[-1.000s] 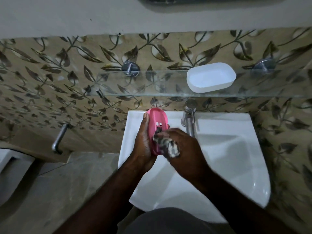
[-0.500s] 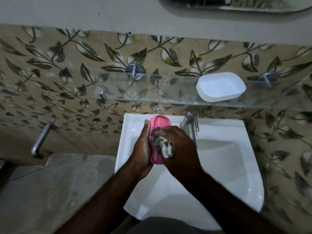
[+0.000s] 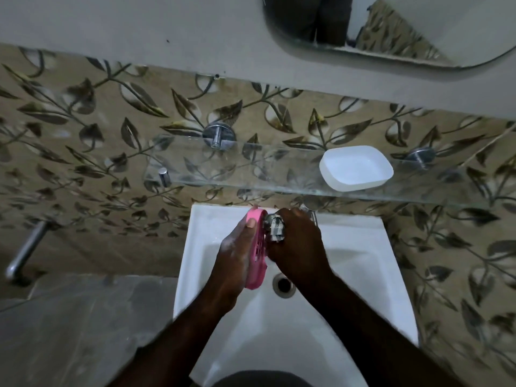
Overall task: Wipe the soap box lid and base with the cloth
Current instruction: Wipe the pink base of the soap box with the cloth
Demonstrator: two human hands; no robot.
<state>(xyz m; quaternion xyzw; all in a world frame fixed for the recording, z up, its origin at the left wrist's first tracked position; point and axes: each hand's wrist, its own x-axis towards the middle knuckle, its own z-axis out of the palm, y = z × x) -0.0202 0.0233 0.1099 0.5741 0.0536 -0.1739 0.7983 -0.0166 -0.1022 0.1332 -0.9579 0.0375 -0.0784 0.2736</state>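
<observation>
My left hand (image 3: 234, 255) grips a pink slotted soap box part (image 3: 258, 252) on edge above the white sink (image 3: 363, 275). My right hand (image 3: 298, 247) holds a bunched checked cloth (image 3: 275, 229) and presses it against the pink part's inner face near its upper end. The white soap box part (image 3: 356, 167) lies open side up on the glass shelf (image 3: 251, 169), apart from both hands.
The sink's drain hole (image 3: 284, 284) lies just below my hands. The tap (image 3: 312, 212) is mostly hidden behind my right hand. A mirror (image 3: 391, 29) hangs on the wall above. A chrome pipe (image 3: 25, 252) sticks out at the left over the grey floor.
The cloth in my right hand slid up along the pink part toward its upper end. The pink part turned more edge-on. The camera tilted up, showing the mirror.
</observation>
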